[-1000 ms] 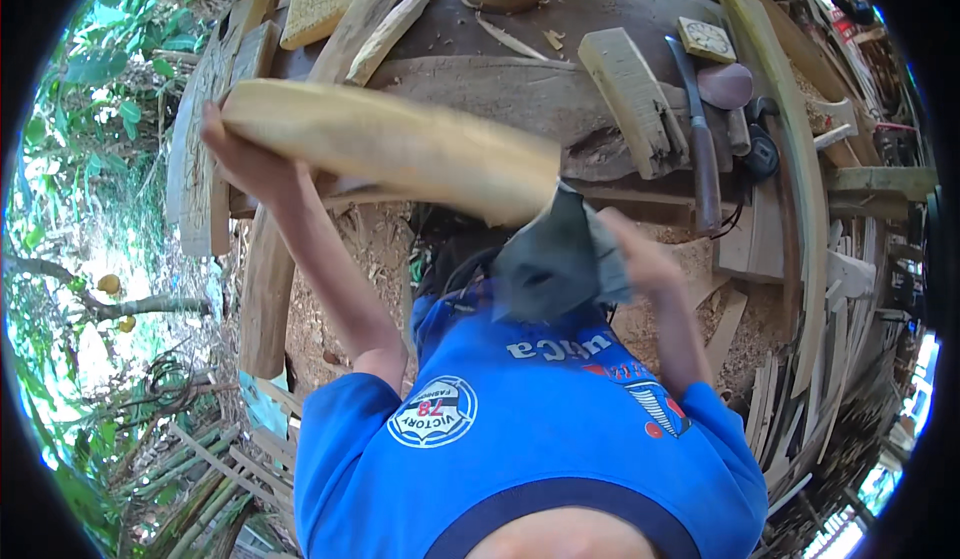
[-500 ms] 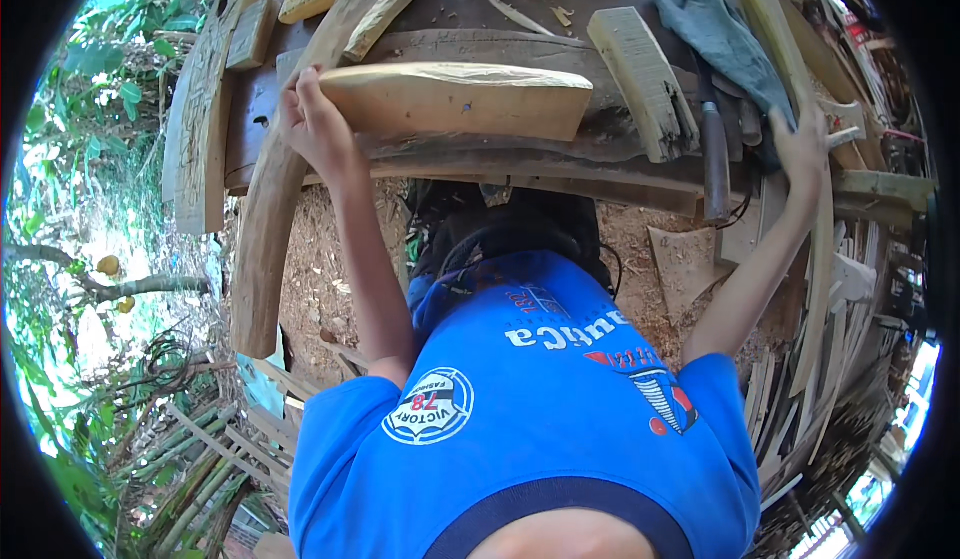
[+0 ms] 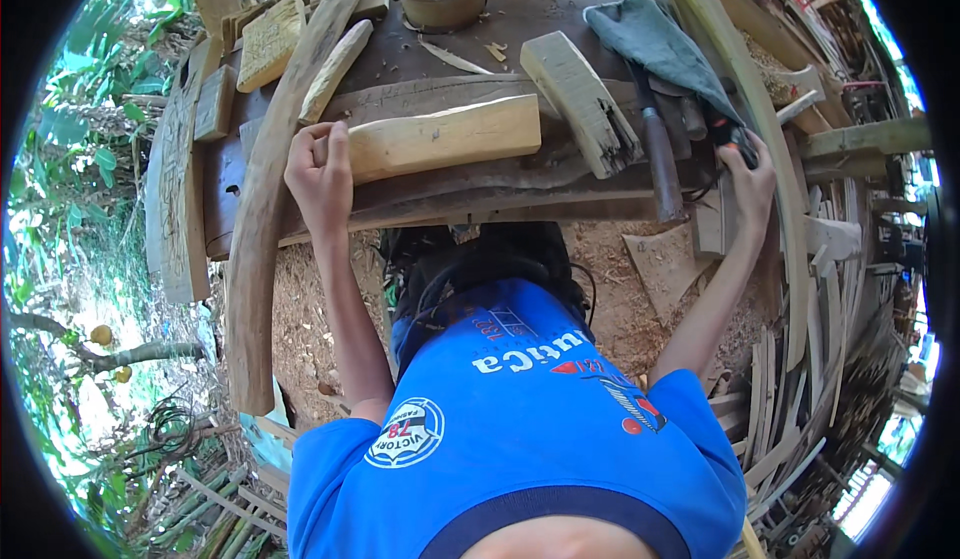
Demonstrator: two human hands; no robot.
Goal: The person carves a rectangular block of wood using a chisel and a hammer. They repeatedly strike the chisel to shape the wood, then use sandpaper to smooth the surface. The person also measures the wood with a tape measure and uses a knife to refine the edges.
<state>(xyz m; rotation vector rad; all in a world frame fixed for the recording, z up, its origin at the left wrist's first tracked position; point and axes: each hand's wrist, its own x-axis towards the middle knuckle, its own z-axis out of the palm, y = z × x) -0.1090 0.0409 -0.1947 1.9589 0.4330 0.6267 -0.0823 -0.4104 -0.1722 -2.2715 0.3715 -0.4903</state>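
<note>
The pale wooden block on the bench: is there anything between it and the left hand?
No. The left hand already rests against the left end of the pale wooden block, with nothing visible between them. The right hand is far off, at a dark tool beside the grey cloth.

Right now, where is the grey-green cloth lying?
In the head view, the grey-green cloth lies on the right part of the wooden workbench, draped over tool handles, just above the right hand and right of a pale wood block.

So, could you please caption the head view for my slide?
Left hand steadies a pale wood block on the workbench; right hand reaches toward tools.
</note>
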